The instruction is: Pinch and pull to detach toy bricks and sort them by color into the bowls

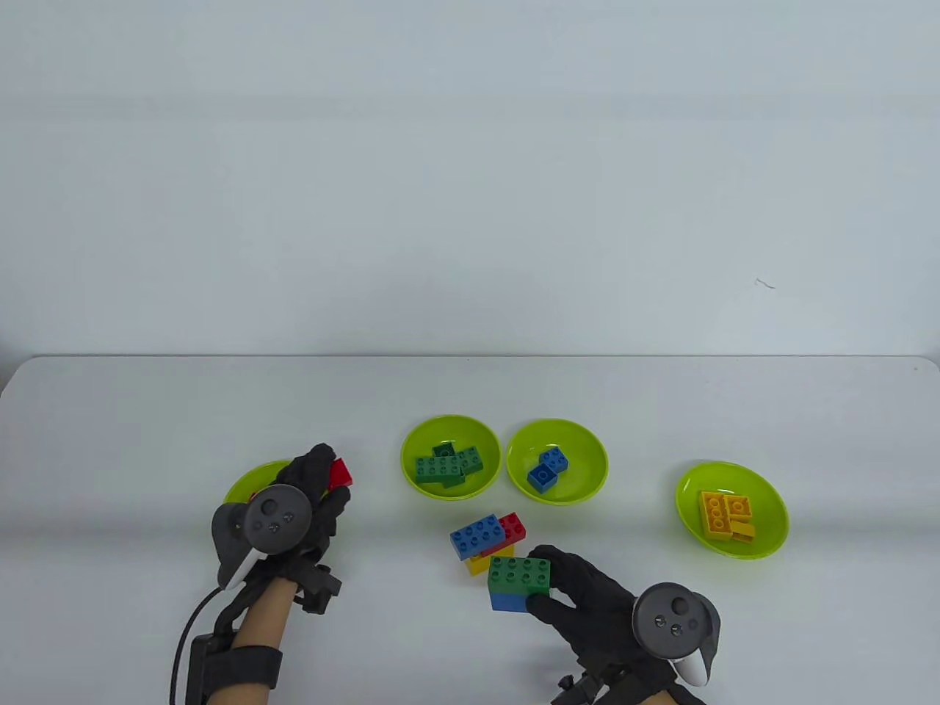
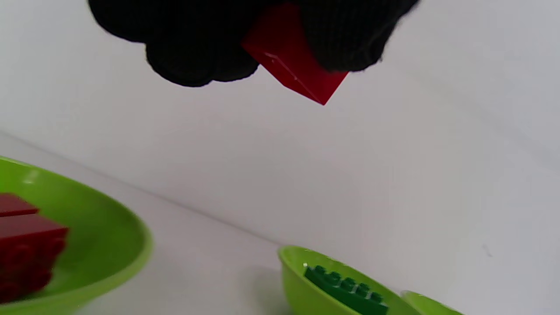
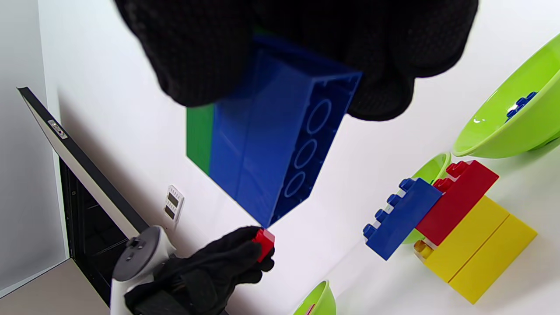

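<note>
At lower left of the table view, the left hand (image 1: 312,492) pinches a red brick (image 1: 340,474) in its grip above the leftmost bowl (image 1: 246,486), which holds red bricks (image 2: 26,249). Right of it, one bowl (image 1: 451,457) holds green bricks (image 1: 448,466) and the next bowl (image 1: 557,461) blue bricks (image 1: 548,468). Below them on the worktop (image 1: 110,440) lies a joined cluster of blue, red and yellow bricks (image 1: 486,540). At lower centre, the right hand (image 1: 587,595) grips a green brick stacked on a blue brick (image 1: 518,584). The far-right bowl (image 1: 732,510) holds yellow bricks (image 1: 725,514).
</note>
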`<state>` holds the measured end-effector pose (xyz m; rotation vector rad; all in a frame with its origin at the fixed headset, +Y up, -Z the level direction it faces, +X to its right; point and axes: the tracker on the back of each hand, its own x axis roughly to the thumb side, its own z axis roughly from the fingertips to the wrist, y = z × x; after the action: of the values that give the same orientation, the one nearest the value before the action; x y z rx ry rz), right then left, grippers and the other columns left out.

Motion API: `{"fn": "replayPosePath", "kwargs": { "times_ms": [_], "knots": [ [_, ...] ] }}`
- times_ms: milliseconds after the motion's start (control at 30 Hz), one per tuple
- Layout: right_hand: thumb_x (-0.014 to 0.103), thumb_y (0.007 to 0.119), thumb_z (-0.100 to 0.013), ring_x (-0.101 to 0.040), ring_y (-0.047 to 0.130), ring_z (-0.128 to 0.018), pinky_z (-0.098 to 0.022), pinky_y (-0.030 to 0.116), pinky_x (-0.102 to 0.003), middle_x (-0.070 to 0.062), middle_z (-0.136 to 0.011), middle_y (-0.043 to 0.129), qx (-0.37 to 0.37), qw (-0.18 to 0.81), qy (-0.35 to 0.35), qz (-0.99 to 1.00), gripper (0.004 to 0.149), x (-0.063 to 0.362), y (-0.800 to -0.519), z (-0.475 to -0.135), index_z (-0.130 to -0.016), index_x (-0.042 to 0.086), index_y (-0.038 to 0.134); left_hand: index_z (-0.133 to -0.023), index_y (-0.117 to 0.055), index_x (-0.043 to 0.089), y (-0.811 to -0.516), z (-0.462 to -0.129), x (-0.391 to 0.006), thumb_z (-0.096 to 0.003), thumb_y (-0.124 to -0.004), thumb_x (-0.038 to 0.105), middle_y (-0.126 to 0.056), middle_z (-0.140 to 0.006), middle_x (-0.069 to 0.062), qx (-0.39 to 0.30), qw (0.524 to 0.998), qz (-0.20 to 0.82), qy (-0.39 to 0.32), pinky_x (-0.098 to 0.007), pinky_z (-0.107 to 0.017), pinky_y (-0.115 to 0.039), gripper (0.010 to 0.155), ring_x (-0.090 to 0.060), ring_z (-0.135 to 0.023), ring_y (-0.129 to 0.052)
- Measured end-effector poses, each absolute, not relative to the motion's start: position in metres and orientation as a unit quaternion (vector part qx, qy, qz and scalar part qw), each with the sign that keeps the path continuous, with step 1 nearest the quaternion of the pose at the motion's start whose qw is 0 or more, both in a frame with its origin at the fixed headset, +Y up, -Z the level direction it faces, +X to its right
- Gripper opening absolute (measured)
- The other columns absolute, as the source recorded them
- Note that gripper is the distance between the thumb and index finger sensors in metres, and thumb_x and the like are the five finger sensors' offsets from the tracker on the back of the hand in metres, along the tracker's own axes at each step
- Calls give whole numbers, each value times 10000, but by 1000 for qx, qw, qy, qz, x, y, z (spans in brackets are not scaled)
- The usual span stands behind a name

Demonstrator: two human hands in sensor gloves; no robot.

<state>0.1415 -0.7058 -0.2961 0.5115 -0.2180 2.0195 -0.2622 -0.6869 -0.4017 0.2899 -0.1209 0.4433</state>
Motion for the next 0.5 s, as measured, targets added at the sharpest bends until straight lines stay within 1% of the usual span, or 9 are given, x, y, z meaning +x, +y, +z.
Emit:
{"fn": "replayPosePath", "kwargs": {
  "times_ms": [167, 367, 433, 500],
  "knots": [
    [335, 807, -458, -423, 867, -771, -629, 668, -564, -226, -909, 812, 212, 499, -86, 836, 614, 141, -706, -296, -974, 23, 693, -1032, -587, 4, -710, -414, -287, -486, -759, 308, -714, -970, -291, 97, 976, 196, 9, -575, -650, -621, 648, -459, -856, -780],
    [335, 807, -459, -423, 866, -772, -629, 668, -564, -226, -909, 812, 212, 500, -84, 836, 614, 140, -706, -297, -975, 23, 692, -1029, -593, 2, -730, -413, -293, -484, -764, 313, -723, -964, -291, 70, 979, 191, 20, -576, -646, -624, 650, -461, -852, -784],
    [334, 808, -459, -425, 866, -770, -628, 668, -565, -227, -907, 814, 212, 501, -83, 835, 614, 140, -707, -297, -974, 21, 692, -1034, -582, -2, -730, -411, -294, -485, -760, 345, -713, -970, -295, 72, 978, 193, 21, -580, -647, -616, 673, -466, -855, -776],
    [336, 808, -458, -425, 866, -770, -629, 668, -565, -228, -908, 813, 211, 502, -83, 835, 615, 140, -707, -297, -975, 23, 692, -1049, -549, -15, -726, -409, -293, -488, -749, 407, -676, -988, -316, 73, 975, 210, 10, -595, -656, -587, 729, -489, -873, -739]
  ]
}}
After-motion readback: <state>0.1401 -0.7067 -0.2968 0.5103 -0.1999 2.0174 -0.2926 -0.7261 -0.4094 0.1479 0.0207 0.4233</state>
